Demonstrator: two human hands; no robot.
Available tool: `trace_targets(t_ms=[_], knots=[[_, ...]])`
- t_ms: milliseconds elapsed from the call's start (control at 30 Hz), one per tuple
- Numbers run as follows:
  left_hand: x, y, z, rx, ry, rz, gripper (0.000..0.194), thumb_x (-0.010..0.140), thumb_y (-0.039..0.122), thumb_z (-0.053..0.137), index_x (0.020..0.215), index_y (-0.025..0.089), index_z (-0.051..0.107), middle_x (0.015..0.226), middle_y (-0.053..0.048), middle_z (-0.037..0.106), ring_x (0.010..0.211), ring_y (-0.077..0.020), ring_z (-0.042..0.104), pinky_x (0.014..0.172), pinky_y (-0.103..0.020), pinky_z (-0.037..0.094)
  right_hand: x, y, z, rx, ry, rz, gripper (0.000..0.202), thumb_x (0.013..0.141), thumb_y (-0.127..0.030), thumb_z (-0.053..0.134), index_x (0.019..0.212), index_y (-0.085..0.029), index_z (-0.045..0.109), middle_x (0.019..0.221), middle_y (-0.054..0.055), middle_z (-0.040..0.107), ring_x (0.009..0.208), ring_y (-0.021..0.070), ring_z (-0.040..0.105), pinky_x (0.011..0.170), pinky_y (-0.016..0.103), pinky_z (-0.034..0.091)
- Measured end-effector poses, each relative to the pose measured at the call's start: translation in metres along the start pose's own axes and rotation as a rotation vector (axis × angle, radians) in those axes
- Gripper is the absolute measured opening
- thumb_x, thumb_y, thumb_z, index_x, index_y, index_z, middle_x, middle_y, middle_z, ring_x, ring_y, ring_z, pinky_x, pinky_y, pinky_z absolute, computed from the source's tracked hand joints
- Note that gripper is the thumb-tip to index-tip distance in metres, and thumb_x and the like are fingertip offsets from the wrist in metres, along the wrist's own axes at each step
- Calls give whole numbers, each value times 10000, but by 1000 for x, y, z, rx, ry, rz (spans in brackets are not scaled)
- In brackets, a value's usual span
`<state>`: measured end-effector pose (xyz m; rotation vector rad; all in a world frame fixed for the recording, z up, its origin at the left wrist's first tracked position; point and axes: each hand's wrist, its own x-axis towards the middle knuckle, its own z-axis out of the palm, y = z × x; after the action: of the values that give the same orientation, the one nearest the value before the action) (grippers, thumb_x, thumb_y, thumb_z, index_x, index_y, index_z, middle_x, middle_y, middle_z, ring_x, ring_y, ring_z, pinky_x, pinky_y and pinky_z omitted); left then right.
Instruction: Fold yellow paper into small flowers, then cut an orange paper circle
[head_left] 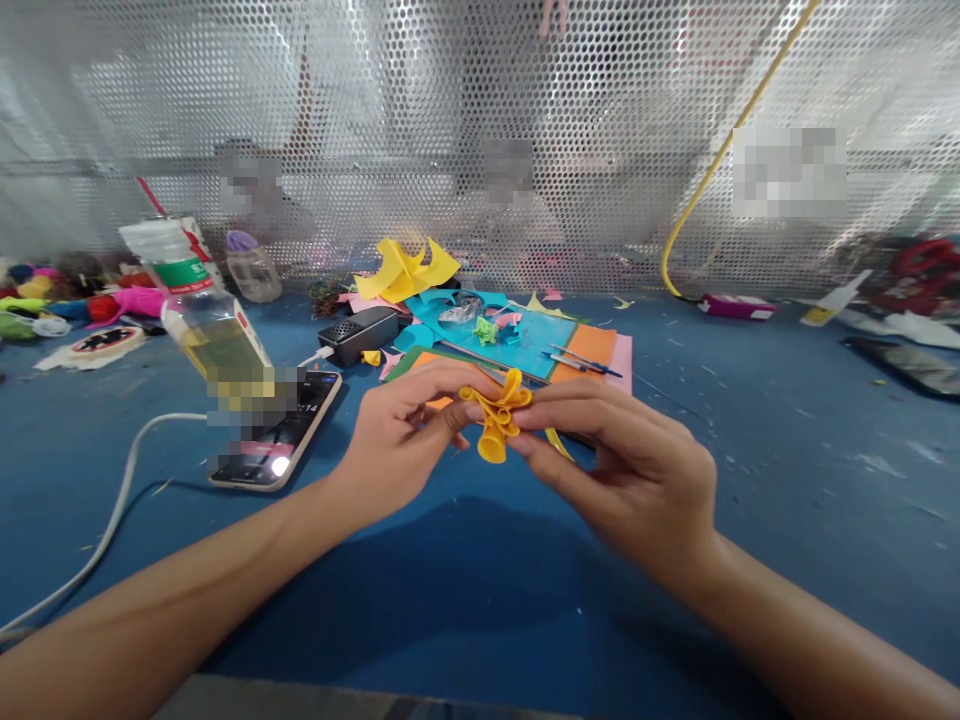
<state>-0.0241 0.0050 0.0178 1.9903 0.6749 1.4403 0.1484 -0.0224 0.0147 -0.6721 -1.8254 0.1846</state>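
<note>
— Starting big: what?
— A perforated metal screen (420, 80) across the back, with blurred people behind it. Then a blue tabletop (787, 480) below.
— And above that tabletop?
— Two bare hands, raised close together. Left hand (405, 430): closed, pinching one side of a curled yellow piece between thumb and fingers. Right hand (645, 460): closed too, gripping the other side by thumb and fingertips.
— Next down?
— Beyond the hands, overlapping blue, orange and pink sheets (596, 345), with cut yellow paper (405, 270) farther back. To the left, a clear bottle (217, 335) of pale yellow liquid, right by a lit phone (319, 405). Near the sheets, a black box (360, 335).
— And smallest?
— The curled yellow piece (493, 440), rolled into several open loops, held between both hands, off the tabletop.
</note>
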Motion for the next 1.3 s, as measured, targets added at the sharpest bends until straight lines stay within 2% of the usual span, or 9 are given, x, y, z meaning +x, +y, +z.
trace_targets(t_ms=[200, 333, 500, 700, 833, 1000, 1067, 1200, 1300], knots=[[1, -4, 0, -192, -75, -149, 104, 812, 263, 583, 853, 222, 669, 794, -9, 670, 592, -78, 590, 496, -157, 505, 3, -3, -2, -80, -49, -112, 178, 730, -85, 633, 800, -247, 626, 824, 15, 682, 722, 135, 644, 665, 253, 540], [2, -9, 1, -415, -101, -282, 106, 790, 234, 612, 877, 235, 672, 736, 4, 653, 536, -70, 569, 471, -160, 504, 3, -6, -2, -62, -67, -116, 186, 732, -71, 624, 813, -239, 618, 826, 13, 689, 743, 135, 650, 683, 248, 542], [3, -11, 1, -574, -174, -434, 252, 737, 131, 638, 953, 259, 659, 889, -7, 661, 562, -70, 581, 471, -162, 519, -2, -4, 0, 25, -47, 26, 191, 764, -89, 592, 844, -262, 589, 780, -19, 680, 709, 136, 639, 669, 275, 541], [5, -7, 2, -602, -108, -513, 173, 750, 180, 642, 882, 224, 540, 764, 16, 628, 525, -71, 560, 435, -162, 505, -3, 0, 3, 170, 60, 248, 187, 773, -149, 602, 929, -246, 572, 845, -12, 634, 692, 101, 603, 634, 237, 534], [6, -10, 2, -580, -125, -474, 144, 771, 177, 628, 786, 198, 486, 724, 33, 587, 542, -60, 553, 452, -156, 497, 0, 1, 5, 294, 14, 375, 257, 744, -188, 641, 978, -243, 550, 865, -15, 611, 694, 91, 600, 612, 219, 534], [4, -12, 1, -463, -158, -409, 122, 791, 260, 611, 771, 189, 514, 706, 26, 557, 583, -71, 553, 462, -165, 500, 1, 6, 6, 310, 6, 405, 202, 764, -194, 627, 950, -239, 563, 930, 6, 590, 763, 97, 588, 620, 210, 532], [3, -10, 1, -397, -168, -357, 128, 786, 296, 611, 798, 190, 541, 744, 10, 565, 629, -84, 560, 483, -175, 504, 1, 8, 6, 307, -2, 401, 168, 774, -192, 615, 932, -232, 570, 924, 13, 585, 775, 104, 591, 636, 222, 536], [-2, -5, 0, -147, -138, -219, 279, 636, 242, 753, 841, 202, 569, 936, -18, 584, 750, -111, 581, 547, -183, 497, 1, 8, 6, 268, 9, 343, 153, 771, -155, 609, 904, -220, 570, 939, 20, 571, 788, 107, 597, 669, 239, 540], [-4, -4, -1, 5, -106, -78, 194, 693, 202, 707, 849, 208, 593, 998, -36, 584, 834, -134, 588, 564, -183, 497, 0, 6, 6, 204, 24, 264, 182, 773, -119, 592, 917, -228, 568, 936, 14, 566, 823, 114, 593, 685, 247, 535]])
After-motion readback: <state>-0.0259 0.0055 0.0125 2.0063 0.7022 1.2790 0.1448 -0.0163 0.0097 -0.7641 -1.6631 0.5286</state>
